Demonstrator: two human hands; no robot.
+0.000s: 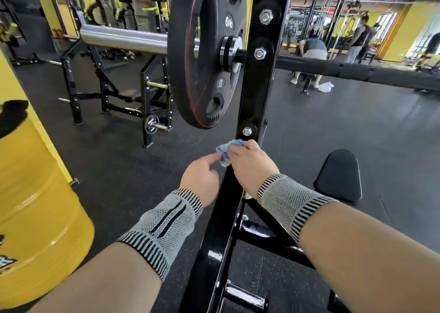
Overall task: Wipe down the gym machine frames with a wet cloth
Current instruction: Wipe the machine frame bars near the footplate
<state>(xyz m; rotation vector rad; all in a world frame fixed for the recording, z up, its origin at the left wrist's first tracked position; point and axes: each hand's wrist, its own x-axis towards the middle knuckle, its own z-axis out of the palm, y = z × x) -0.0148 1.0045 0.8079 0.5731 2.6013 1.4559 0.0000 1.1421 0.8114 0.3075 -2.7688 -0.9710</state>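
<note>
Fingers of the right hand [250, 164] curl round a crumpled blue-and-white cloth [226, 152] and press it against the glossy black steel upright of the machine frame [256, 93], just below the lowest hex bolt [247, 131]. The left hand [202, 178] reaches in from beside it, its thumb and forefinger pinching the near edge of the cloth. The step in hand appears to be regathering the cloth mid-wipe on this upright. The next move likely calls for firm strokes along the post, clear of the black rubber weight plate [206, 50] hanging just beside it. The cloth is bunched small, its wetness not discernible.
</note>
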